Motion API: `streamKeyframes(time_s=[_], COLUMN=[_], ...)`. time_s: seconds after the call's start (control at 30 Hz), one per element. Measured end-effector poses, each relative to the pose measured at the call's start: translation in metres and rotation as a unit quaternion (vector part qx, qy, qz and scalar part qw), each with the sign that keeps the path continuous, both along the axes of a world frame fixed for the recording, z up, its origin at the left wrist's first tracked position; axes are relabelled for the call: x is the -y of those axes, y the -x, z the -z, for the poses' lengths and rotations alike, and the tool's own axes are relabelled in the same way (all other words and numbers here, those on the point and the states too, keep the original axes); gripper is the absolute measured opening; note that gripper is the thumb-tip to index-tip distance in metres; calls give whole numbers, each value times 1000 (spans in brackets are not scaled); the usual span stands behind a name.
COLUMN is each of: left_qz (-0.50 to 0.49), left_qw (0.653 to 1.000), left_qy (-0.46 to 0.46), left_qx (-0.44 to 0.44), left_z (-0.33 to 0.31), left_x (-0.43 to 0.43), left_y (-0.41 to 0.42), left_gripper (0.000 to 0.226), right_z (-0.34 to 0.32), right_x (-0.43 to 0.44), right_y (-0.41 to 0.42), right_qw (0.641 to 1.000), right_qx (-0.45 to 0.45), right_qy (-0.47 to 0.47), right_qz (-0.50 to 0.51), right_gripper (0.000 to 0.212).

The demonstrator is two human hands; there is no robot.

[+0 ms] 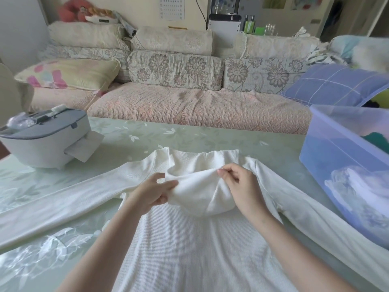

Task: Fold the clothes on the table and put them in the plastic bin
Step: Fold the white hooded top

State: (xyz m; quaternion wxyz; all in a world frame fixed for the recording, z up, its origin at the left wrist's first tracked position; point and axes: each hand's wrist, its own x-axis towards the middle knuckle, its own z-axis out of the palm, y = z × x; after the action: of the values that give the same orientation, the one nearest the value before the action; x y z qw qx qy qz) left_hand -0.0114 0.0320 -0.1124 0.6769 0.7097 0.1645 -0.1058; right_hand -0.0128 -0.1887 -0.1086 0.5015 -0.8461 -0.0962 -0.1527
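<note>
Collar (196, 187) of white turtleneck (189, 249) on the bench (189, 133).
My left grip (151, 193) and right grip (239, 184) both pinch it.

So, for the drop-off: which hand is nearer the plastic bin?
Right. The right hand pinches the white top at its collar, left of the plastic bin; the left hand grips it farther left.

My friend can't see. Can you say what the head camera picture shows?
The left hand and right hand pinch the bunched neck of a white ribbed long-sleeved top spread on a pale green table. A see-through blue plastic bin stands to the right.
</note>
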Motion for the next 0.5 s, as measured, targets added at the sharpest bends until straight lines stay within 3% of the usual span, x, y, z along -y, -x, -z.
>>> streamKeyframes(time_s=[0.1, 0.2, 0.37, 0.43, 0.5], left_qz=[14, 61, 26, 16, 33], left_qw=[978, 891, 868, 861, 840], left_qy=[-208, -449, -490, -502, -538], left_qx=[-5, 11, 79, 79, 66], left_z=[5, 15, 27, 26, 24], left_x=[2, 12, 15, 15, 19], left_y=[1, 10, 19, 24, 29], left_gripper=[43, 42, 43, 46, 52], right_z=[0, 16, 32, 39, 47], right_x=[-1, -4, -7, -9, -14], right_y=[0, 5, 18, 25, 30], right_qw=[996, 975, 979, 963, 931], right_qx=[-10, -64, -122, -131, -98], right_qy=[88, 209, 94, 146, 276], right_qz=[-16, -50, -137, -184, -216], right_gripper=[19, 22, 57, 71, 82])
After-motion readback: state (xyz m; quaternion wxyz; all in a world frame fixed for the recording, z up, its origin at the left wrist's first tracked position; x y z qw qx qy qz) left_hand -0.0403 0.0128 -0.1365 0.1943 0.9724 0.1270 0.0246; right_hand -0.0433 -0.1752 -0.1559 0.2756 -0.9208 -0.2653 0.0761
